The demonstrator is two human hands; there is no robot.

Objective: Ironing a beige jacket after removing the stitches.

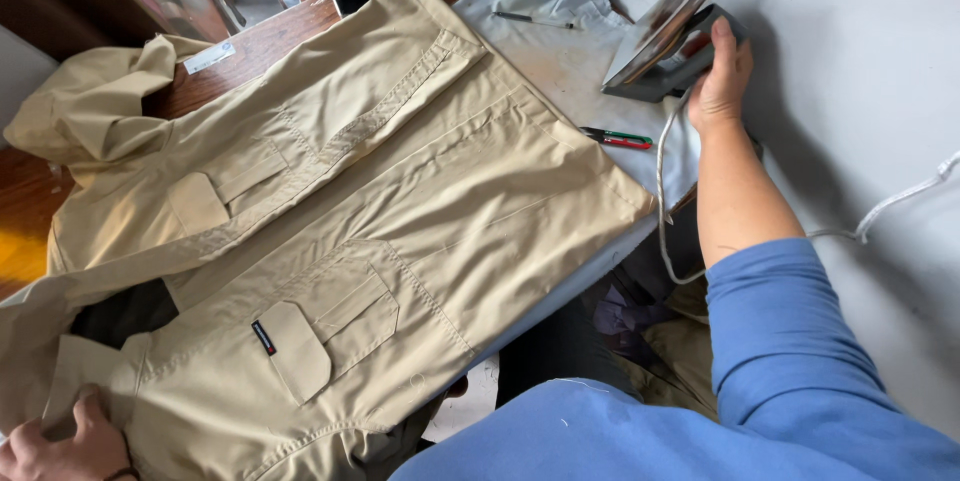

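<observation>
1. Blue sleeves (760, 361) fill the frame at 5 o'clock, closest to the lens, the right one running up towards 1 o'clock where the bare forearm begins.
2. At 8 o'clock, in the bottom corner, the left hand (65, 446) lies on the collar end of a khaki shirt (400, 211); the fingers are curled down onto the cloth, though whether they pinch it or only press it cannot be told.
3. That shirt is spread flat, front side up, across the middle of the view, with two flapped chest pockets (300, 341), one at 7 o'clock bearing a small dark tag and one at 9 o'clock. Its buttoned placket runs from 9 o'clock up to 12 o'clock.
4. A bunched sleeve of the shirt hangs over a brown wooden surface (270, 36) at 10 o'clock.
5. Under the shirt, a pale grey pressing cloth (560, 51) shows at 12 to 1 o'clock; a red and green pen (618, 138) lies on it just beside the shirt's edge.
6. At 1 o'clock the right hand (722, 81) is closed around the handle of an iron (668, 31), which stands tipped up, its shiny soleplate facing the shirt, well apart from the cloth.
7. A white cord (900, 196) trails towards 3 o'clock.
</observation>
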